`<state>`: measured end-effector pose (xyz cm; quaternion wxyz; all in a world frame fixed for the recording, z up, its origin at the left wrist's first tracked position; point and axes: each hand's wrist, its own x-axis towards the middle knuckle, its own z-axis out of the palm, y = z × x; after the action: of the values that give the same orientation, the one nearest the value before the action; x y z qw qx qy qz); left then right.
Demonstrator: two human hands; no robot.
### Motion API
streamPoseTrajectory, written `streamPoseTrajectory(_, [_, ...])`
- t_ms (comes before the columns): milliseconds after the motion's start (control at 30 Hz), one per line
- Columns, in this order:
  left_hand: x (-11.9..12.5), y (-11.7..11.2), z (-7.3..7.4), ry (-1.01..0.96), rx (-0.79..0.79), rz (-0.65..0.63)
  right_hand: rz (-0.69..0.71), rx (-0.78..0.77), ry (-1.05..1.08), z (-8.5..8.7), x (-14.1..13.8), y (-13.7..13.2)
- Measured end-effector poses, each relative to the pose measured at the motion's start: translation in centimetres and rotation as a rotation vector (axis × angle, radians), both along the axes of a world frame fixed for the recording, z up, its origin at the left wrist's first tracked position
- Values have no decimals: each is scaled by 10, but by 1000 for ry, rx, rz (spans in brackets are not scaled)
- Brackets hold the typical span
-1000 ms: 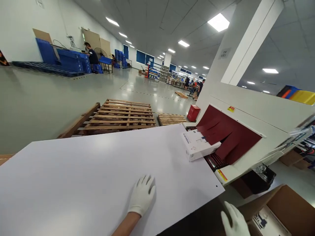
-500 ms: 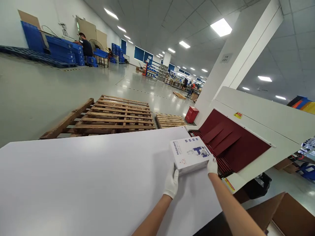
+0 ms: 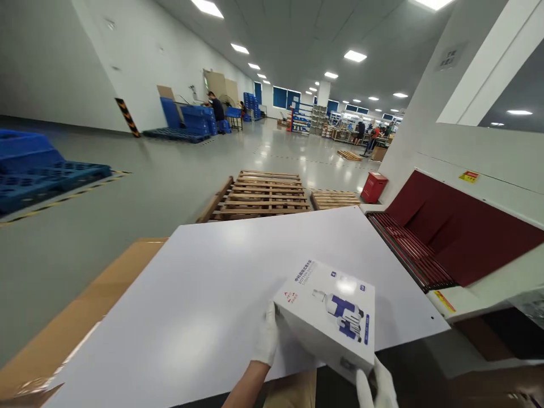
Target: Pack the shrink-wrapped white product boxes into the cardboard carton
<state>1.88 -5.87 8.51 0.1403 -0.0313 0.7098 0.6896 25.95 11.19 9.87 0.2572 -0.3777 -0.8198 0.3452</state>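
A white printed carton (image 3: 327, 309) with blue product pictures is held between both of my gloved hands, tilted, above the near edge of the white table (image 3: 170, 294). My left hand (image 3: 267, 337) presses against its left corner and side. At the near right corner, my right hand (image 3: 376, 385) grips the box, with the thumb on the front side and the fingers round the edge. Part of the right hand is cut off by the bottom of the view.
To the right stands a machine with dark red curtain flaps (image 3: 459, 226) and a roller conveyor (image 3: 410, 246). Wooden pallets (image 3: 267, 195) lie beyond the table, near a red bin (image 3: 374, 187). Brown cardboard (image 3: 97, 294) is at the left edge. People work far back.
The carton has come away from the machine's rollers, nearer to me, and has been turned and tilted. Both hands moved with it. My view has swung to the left.
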Motion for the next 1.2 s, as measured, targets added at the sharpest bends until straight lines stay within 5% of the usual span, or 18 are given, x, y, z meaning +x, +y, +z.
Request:
streamPoseTrajectory(167, [-26,-6,93,197,-208,-121,6,-121,-28,92,-31,32])
streamPoseTrajectory(300, [-57,18,118,283,-247,-172,2,-232,111,130,-86,66])
streamPoseTrajectory(467, [-57,27,123,367,-336,-176,283,-452,291,116,-107,82])
streamPoseTrajectory(733, [-26,45,128,523,-630,-77,233,-484,302,110,-102,75])
streamPoseTrajectory(800, [-29,45,127,524,-572,-69,229,-487,310,110,-103,75])
streamPoseTrajectory(1000, [-51,26,107,171,0,-4,246,-462,314,109,-101,76])
streamPoseTrajectory(1200, [-56,19,82,31,213,15,284,-538,314,112,-99,76])
